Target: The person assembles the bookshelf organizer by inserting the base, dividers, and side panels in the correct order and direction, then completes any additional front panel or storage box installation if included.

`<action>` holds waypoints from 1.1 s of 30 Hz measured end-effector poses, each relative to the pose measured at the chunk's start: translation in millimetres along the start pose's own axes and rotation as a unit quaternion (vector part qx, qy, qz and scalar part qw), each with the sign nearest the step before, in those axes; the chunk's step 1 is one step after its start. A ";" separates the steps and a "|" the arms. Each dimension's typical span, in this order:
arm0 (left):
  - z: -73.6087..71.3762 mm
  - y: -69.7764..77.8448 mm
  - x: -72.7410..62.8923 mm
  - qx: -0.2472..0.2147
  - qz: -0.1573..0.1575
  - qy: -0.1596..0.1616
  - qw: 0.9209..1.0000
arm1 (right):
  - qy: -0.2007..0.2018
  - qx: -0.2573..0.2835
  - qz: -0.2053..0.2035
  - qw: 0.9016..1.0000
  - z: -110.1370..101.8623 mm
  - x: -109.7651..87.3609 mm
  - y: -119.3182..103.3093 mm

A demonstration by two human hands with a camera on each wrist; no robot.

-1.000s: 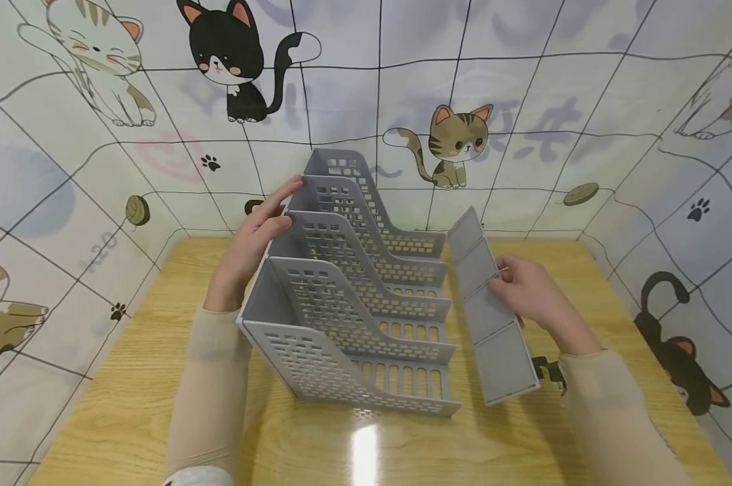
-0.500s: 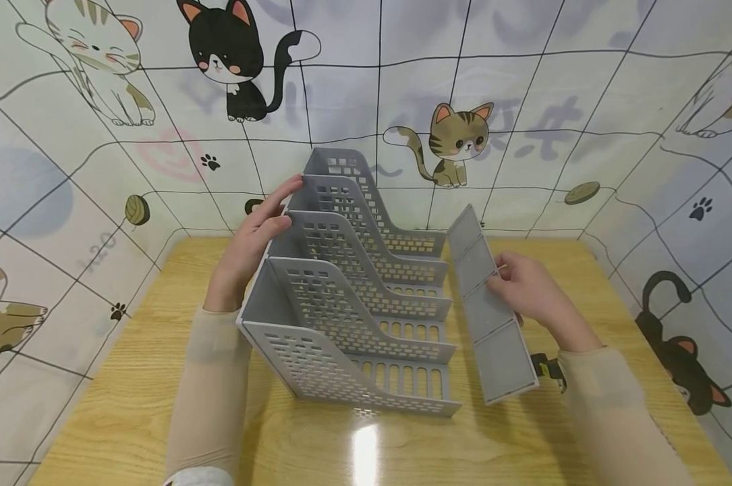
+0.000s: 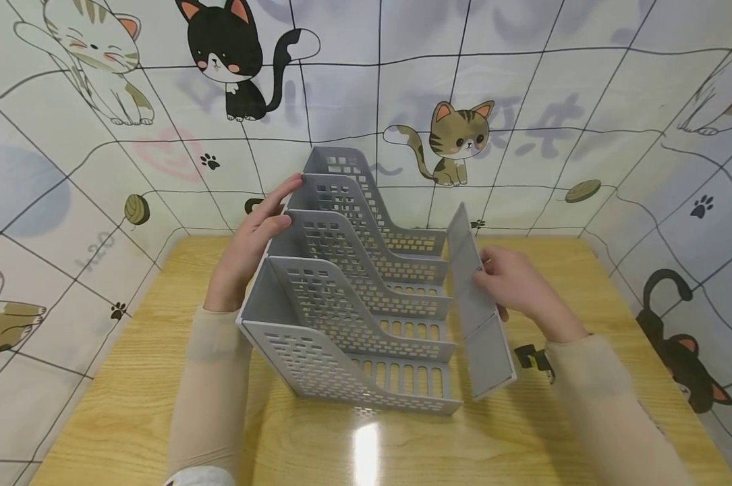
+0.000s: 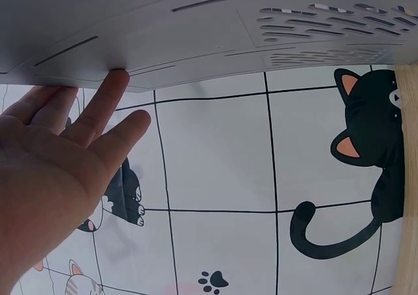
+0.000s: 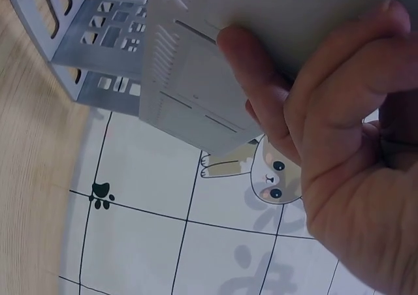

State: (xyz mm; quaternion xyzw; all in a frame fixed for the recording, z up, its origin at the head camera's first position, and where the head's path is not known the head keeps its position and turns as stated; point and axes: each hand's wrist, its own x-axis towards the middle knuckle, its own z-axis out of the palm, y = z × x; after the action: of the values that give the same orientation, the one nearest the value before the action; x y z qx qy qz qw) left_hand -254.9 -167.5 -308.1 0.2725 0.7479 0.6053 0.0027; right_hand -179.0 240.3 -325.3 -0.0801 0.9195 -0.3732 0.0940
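Note:
A grey plastic file rack (image 3: 353, 304) with several stepped, perforated dividers stands on the table, its low side facing right. My left hand (image 3: 247, 246) is at its tall back on the left, fingertips at the top edge. In the left wrist view the fingers (image 4: 104, 106) reach out fairly straight against the back panel (image 4: 196, 34). My right hand (image 3: 520, 287) pinches a long grey panel (image 3: 477, 304) by its right edge, thumb on the near face. The panel is tilted beside the rack's low front ends, with a narrow gap between them. In the right wrist view its outer face (image 5: 202, 66) shows slots.
The wooden table (image 3: 372, 452) lies under everything. A cat-patterned sheet (image 3: 523, 88) hangs behind and along both sides, close to the rack's far end. The strap of a wrist camera (image 3: 532, 358) shows at the right wrist.
My right hand has moved a little left with the panel, bringing it closer to the rack and turning it steeper. The left hand and the rack stay put.

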 end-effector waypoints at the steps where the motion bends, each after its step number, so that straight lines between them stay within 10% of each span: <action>1: 0.2 -0.1 0.1 0.002 0.002 0.001 1.000 | -0.002 -0.003 -0.003 1.000 0.8 0.4 -0.3; 33: 4.5 3.8 4.1 -0.024 -0.027 0.013 0.999 | -0.054 -0.021 0.001 0.998 -0.1 15.4 -14.4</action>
State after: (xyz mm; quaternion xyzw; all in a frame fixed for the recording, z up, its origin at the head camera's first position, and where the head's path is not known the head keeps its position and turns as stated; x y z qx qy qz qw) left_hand -255.3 -161.2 -304.5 0.2440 0.7404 0.6261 0.0154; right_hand -192.8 226.8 -316.9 -0.1012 0.9210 -0.3485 0.1417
